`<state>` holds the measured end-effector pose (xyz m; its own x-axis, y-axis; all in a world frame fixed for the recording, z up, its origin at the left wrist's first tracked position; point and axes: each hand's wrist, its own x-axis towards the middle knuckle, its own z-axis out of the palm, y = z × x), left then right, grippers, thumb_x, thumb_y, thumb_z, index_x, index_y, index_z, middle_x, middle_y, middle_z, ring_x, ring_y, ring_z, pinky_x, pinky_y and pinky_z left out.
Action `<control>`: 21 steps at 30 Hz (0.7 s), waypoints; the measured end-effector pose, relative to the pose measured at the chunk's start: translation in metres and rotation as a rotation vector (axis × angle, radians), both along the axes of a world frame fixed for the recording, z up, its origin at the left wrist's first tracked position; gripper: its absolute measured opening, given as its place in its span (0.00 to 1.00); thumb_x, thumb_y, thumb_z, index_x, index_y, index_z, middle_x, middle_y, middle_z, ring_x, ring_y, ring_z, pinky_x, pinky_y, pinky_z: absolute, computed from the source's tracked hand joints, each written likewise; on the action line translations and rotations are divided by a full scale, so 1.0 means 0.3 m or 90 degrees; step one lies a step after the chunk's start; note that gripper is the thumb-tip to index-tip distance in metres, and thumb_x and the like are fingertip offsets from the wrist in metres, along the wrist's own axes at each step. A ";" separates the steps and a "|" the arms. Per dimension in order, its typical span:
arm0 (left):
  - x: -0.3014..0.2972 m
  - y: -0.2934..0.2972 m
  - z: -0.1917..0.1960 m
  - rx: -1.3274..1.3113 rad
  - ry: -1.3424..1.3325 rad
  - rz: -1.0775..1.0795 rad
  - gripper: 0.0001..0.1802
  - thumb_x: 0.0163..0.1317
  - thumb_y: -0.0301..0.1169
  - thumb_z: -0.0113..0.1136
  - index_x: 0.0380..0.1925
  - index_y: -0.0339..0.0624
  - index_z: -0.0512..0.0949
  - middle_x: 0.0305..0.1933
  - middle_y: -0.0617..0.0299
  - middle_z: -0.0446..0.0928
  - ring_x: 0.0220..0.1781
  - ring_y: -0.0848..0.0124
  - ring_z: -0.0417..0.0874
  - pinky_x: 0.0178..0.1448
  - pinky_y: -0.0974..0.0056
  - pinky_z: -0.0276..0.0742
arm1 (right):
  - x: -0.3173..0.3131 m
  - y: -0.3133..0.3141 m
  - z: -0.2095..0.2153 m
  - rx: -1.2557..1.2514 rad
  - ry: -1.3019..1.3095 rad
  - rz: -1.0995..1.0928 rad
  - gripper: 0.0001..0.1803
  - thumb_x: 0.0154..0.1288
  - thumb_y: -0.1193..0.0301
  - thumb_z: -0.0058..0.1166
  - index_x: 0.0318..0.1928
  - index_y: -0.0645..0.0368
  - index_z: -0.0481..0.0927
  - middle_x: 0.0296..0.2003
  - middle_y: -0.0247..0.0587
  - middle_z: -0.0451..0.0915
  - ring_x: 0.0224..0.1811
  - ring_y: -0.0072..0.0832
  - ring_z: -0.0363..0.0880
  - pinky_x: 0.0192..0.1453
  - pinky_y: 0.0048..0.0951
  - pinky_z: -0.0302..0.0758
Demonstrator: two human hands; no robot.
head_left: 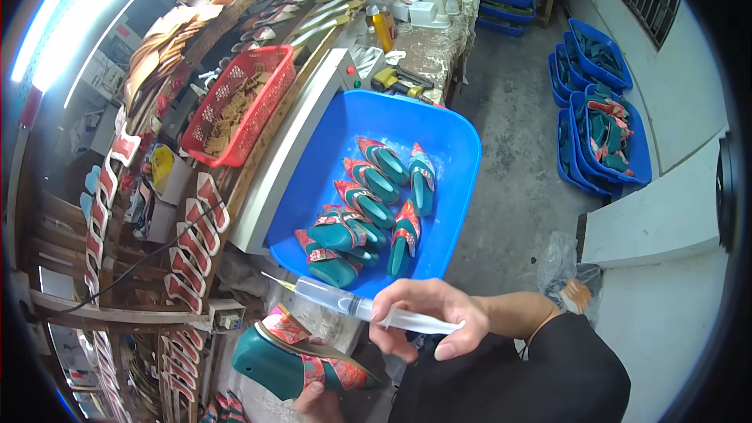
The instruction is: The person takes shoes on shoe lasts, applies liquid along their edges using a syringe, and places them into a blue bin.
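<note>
fingers [407, 301] gripping syringe [352, 307], blue tub [439, 121] of shoes [368, 211]

Right hand [427, 317]: enters from the lower right on a dark-sleeved forearm, wrist bent inward, fingers curled in a closed grip, thumb extended along the underside. Left hand [317, 403]: low at the bottom edge, mostly hidden; only fingertips show, curled upward in a hold.

Yellow bottle [382, 29] and white boxes [423, 9] on far bench
</note>
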<state>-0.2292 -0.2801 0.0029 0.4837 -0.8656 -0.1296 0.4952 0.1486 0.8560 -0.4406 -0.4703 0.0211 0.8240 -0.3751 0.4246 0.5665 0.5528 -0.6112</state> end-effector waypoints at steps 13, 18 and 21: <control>0.015 0.115 -0.002 0.116 -0.158 -0.018 0.49 0.48 0.34 0.71 0.70 0.32 0.60 0.58 0.52 0.74 0.58 0.62 0.76 0.63 0.55 0.72 | 0.008 0.029 -0.063 0.081 -0.016 0.049 0.50 0.48 0.59 0.74 0.68 0.54 0.57 0.43 0.39 0.67 0.36 0.20 0.66 0.37 0.21 0.66; 0.020 0.103 -0.017 0.135 -0.193 -0.050 0.50 0.47 0.34 0.72 0.70 0.32 0.59 0.57 0.54 0.74 0.56 0.64 0.76 0.61 0.57 0.72 | 0.036 0.042 -0.075 0.013 -0.046 0.023 0.54 0.44 0.68 0.76 0.69 0.52 0.54 0.43 0.37 0.65 0.36 0.19 0.65 0.38 0.20 0.65; 0.023 0.090 -0.026 0.143 -0.208 -0.067 0.51 0.46 0.35 0.72 0.70 0.33 0.59 0.56 0.55 0.74 0.55 0.65 0.76 0.61 0.58 0.73 | 0.046 0.063 -0.081 0.006 -0.019 0.015 0.53 0.45 0.69 0.76 0.69 0.53 0.54 0.42 0.36 0.66 0.37 0.19 0.65 0.40 0.21 0.65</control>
<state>-0.2223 -0.2531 -0.0048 0.4410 -0.8803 -0.1752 0.1946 -0.0968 0.9761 -0.4267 -0.4514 -0.0033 0.8194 -0.3603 0.4458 0.5716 0.5718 -0.5884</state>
